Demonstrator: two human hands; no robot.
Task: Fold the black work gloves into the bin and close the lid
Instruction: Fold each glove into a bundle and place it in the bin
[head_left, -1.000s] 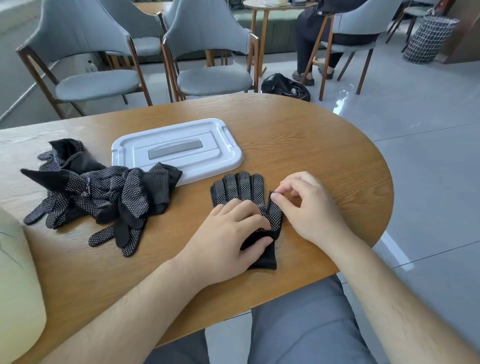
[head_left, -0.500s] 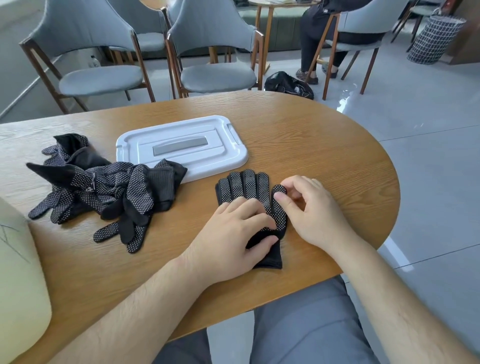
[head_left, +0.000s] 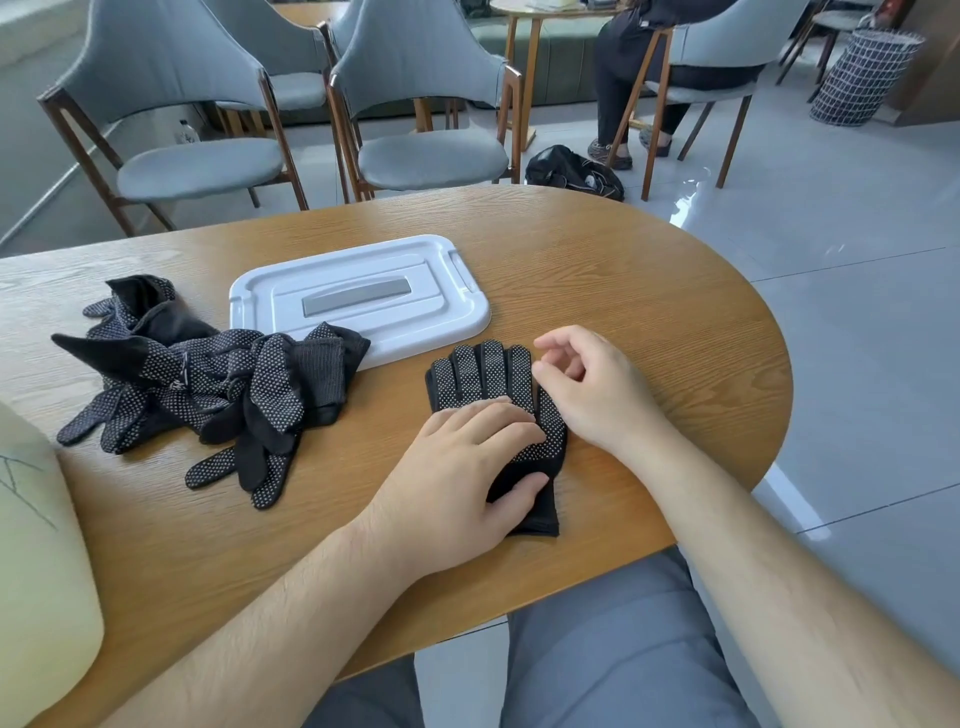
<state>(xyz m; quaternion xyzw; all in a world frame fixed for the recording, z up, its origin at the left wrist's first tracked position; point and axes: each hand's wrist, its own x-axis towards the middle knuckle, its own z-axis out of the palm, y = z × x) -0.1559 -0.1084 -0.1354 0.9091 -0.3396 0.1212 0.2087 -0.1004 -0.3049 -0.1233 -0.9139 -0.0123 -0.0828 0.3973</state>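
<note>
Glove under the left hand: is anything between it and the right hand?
Nothing visible does. The right hand is at the edge of the glove, fingers loosely curled and empty. The left hand presses flat on the glove's lower half only.

Bare wood is left on the table (head_left: 649, 291) to the right of the right hand (head_left: 592, 389) and beyond the white lid (head_left: 358, 301), up to the far edge. The left side is blocked by a heap of gloves (head_left: 218, 384), by which the lid's near edge is overlapped. The near middle is taken up by the left hand (head_left: 457, 483), laid flat on a glove (head_left: 483, 374). The left edge is closed off by a pale container (head_left: 41, 571).
</note>
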